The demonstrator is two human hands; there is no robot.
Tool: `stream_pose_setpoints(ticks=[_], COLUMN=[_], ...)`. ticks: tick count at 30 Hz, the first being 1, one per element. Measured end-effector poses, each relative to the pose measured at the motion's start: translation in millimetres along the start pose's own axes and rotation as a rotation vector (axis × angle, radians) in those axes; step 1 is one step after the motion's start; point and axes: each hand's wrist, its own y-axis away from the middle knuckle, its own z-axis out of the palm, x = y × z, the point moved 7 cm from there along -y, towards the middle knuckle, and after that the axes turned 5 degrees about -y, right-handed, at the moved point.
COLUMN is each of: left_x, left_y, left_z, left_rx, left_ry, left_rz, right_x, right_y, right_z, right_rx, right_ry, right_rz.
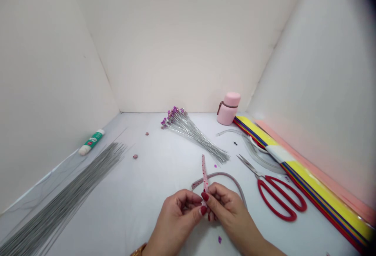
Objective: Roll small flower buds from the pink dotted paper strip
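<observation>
1. Pink strip (203,171): narrow, patterned, low centre of frame, just above the table (164,177). Free end points up & away; lower end is in the fingers.
2. Left hand (176,218): fingers curled in, thumb + forefinger pinched on the strip's lower end. Right hand (227,209): likewise closed to a fingertip pinch on it from the other side; thumbs almost touch.
3. Step, as I judge it: folding or rolling the strip's lower end betw. fingertips. Looks early, since most of its length is unworked.
4. Next move calls for a firm pinch w/ one hand while the other turns the paper, w/ edges lined up & no slack.
5. Nearby:
   - red scissors (276,195), right of the hands
   - wires w/ purple tips (194,134), centre
   - plain wire bundle (67,197), lower left
   - glue tube (91,141), left
   - pink bottle (228,109), at back
6. Hard to tell:
   - The fold itself is hidden by fingers.
   - Grey loop (232,177) behind the right hand: same strip or another, can't say.
   - Clear curved item (261,158) by the scissors: unclear what it is.
   - Coloured sheets (320,187): cut off at lower right.
</observation>
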Motion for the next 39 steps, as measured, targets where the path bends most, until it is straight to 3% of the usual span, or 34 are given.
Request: stream_pose_setpoints(ticks=[7,10,13,16,19,24,31,35,39], left_x=[17.6,11.5,-0.4,-6.2,-7.7,-1.2,0.4,-2.1,-7.6], left_y=[8.0,4.3,-1.2,-3.5,-3.6,-1.5,-1.0,-2.5,-2.2], left_z=[1.6,-0.1,2.9,5.6,3.2,-1.0,-1.7,-3.3,2.6], left_rx=[0.039,0.029,-0.051,-0.102,-0.066,-0.001,0.039,0.056,-0.024], left_ry=[-0.258,-0.128,0.144,0.272,0.271,0.162,0.134,0.119,0.111], left_rz=[0.17,0.116,-0.002,-0.076,-0.099,-0.021,-0.067,-0.082,-0.107], right_x=[1.9,3.4,4.8,4.7,3.4,-1.3,-8.5,-7.1,-2.4], right_y=[3.1,2.9,1.7,0.6,-0.9,-1.8,2.1,2.4,0.3], right_z=[2.6,2.4,2.2,2.8,2.2,1.0,0.4,2.3,0.0], right_rx=[-0.046,-0.036,-0.024,-0.034,-0.036,-0.024,-0.019,-0.048,-0.003], right_ry=[0.032,0.029,-0.002,-0.012,0.009,0.06,0.188,0.122,-0.047], right_rz=[-0.028,-0.023,-0.003,0.0,-0.013,-0.027,-0.095,-0.092,-0.031])
